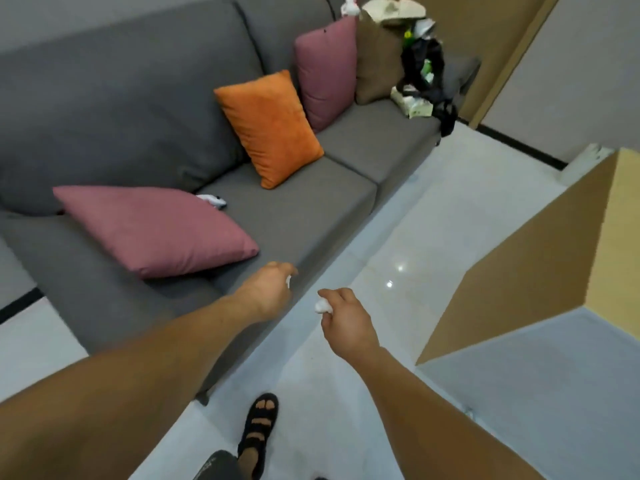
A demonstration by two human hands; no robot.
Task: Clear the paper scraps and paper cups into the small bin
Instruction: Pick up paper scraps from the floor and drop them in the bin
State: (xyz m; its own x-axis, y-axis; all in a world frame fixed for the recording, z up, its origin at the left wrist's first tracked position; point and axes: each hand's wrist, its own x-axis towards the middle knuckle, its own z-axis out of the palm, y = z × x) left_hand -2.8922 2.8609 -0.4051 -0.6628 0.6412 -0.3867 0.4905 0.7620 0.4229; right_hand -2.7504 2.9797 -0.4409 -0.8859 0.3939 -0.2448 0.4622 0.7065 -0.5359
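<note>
Paper scrap (322, 306), white and crumpled, pinched in the fingers (334, 299) of the right hand (346, 320), held above the pale tiled floor (398, 244) just off the sofa's front edge. Left hand (270, 292) alongside, over the edge of the grey sofa (294, 216), curled closed with a sliver of white (288, 279) showing at its fingertips; cannot tell what that white bit is. Both bare forearms stretched forward from the bottom corners. Lower down, a foot in a black sandal (258, 431) on the tiles. Right of the hands, a tan and grey desk (519, 306) cutting in at an angle. On the seat beyond the left hand, a pink cushion (156, 230) lying flat, a small white object (213, 200) just behind it. Farther back, an orange cushion (270, 129) leaning upright, then a second pink cushion (327, 74) and a brown cushion (377, 60). At the far end of the sofa, a black bag (424, 64) and a heap of pale, crumpled clutter, too blurred to identify.
</note>
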